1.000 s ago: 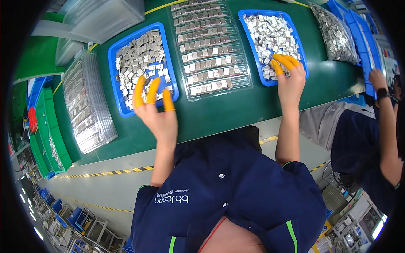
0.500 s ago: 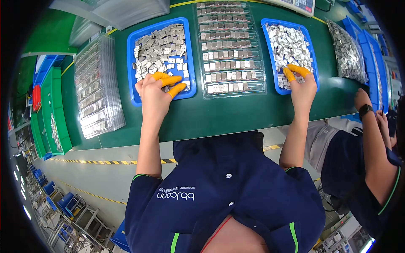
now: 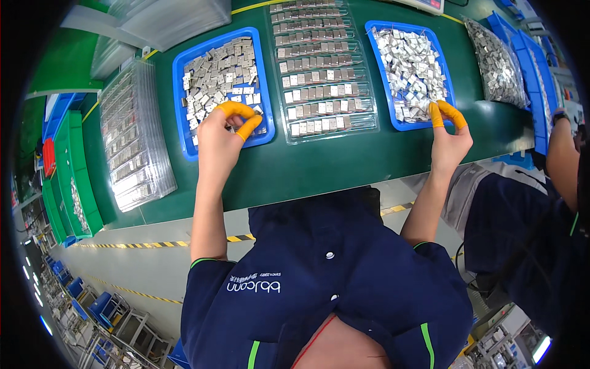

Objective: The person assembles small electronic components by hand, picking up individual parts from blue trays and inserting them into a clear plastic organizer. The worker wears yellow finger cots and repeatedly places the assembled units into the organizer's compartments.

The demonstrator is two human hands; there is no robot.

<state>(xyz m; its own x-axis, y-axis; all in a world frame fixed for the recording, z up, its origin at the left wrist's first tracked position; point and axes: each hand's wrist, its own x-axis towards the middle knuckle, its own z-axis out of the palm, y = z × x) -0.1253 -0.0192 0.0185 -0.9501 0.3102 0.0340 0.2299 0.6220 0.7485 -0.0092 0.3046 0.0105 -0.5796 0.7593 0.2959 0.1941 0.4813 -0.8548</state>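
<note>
My left hand [image 3: 219, 138], with yellow finger cots on its fingertips, is over the near right part of a blue tray [image 3: 178, 104] of loose silvery rectangular metal parts [image 3: 221, 74]. Its thumb and forefinger meet in a pinch, and a small grey metal part [image 3: 258, 111] shows at the tips. My right hand [image 3: 452, 147], also in yellow finger cots, reaches the near edge of a second blue tray [image 3: 452, 92] heaped with small white-and-silver parts [image 3: 409, 61]. Its thumb and forefinger are bent close together; whatever lies between them is too small to make out.
Between the trays lies a clear plastic blister tray [image 3: 332, 135] with rows of metal parts. A stack of similar trays [image 3: 135, 135] stands left, beside green bins [image 3: 80, 178]. A bag of parts [image 3: 495, 67] lies right, near a co-worker's arm [image 3: 562, 154].
My left thumb and forefinger have come together in a pinch. My right hand has drawn back toward its tray's near edge. The co-worker's arm has shifted right, and the view has shifted slightly.
</note>
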